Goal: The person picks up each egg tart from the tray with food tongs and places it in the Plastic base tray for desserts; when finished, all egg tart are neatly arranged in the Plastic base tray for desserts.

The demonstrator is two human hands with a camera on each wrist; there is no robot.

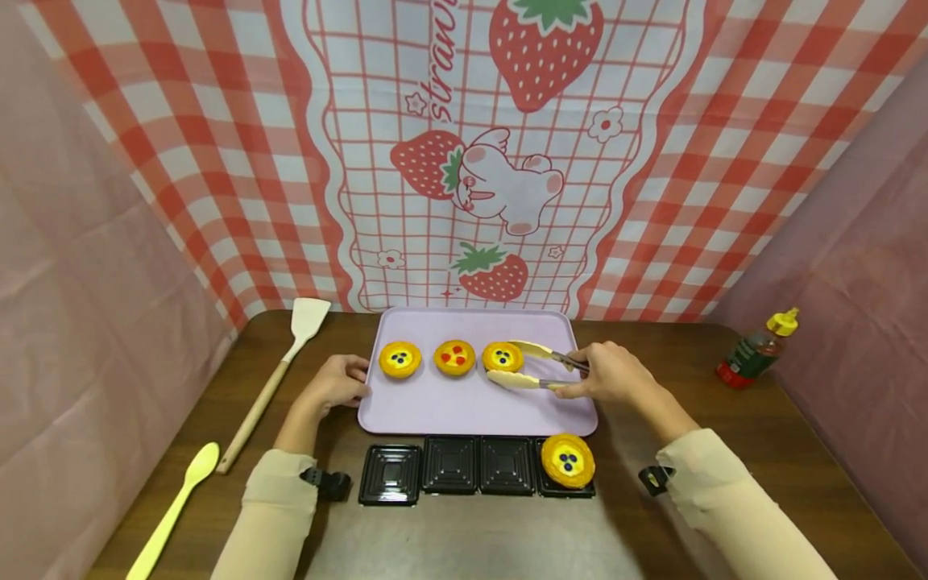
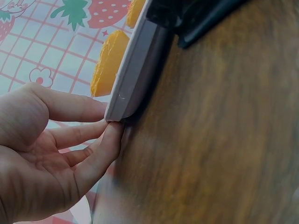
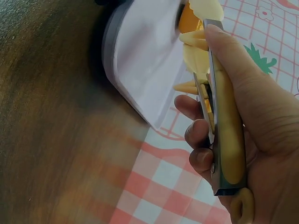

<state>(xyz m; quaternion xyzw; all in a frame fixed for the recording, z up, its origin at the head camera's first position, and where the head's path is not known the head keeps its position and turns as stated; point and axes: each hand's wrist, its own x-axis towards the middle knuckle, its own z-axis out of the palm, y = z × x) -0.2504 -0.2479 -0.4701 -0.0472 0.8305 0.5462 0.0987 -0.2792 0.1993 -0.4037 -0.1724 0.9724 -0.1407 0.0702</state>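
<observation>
Right hand [image 1: 612, 372] gripped tongs [image 1: 516, 379] pointing left, tips either side of the tray's [image 1: 449, 412] rightmost tart [image 1: 503, 357], left of that nearer hand; left hand [image 1: 339, 383] pinched the tray's left edge.

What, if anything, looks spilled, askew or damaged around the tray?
One small thing: in the head view, the leftmost black holder sits slightly lower than the three holders beside it, so the row looks uneven. No spill or damage shows on the lilac tray.
</observation>
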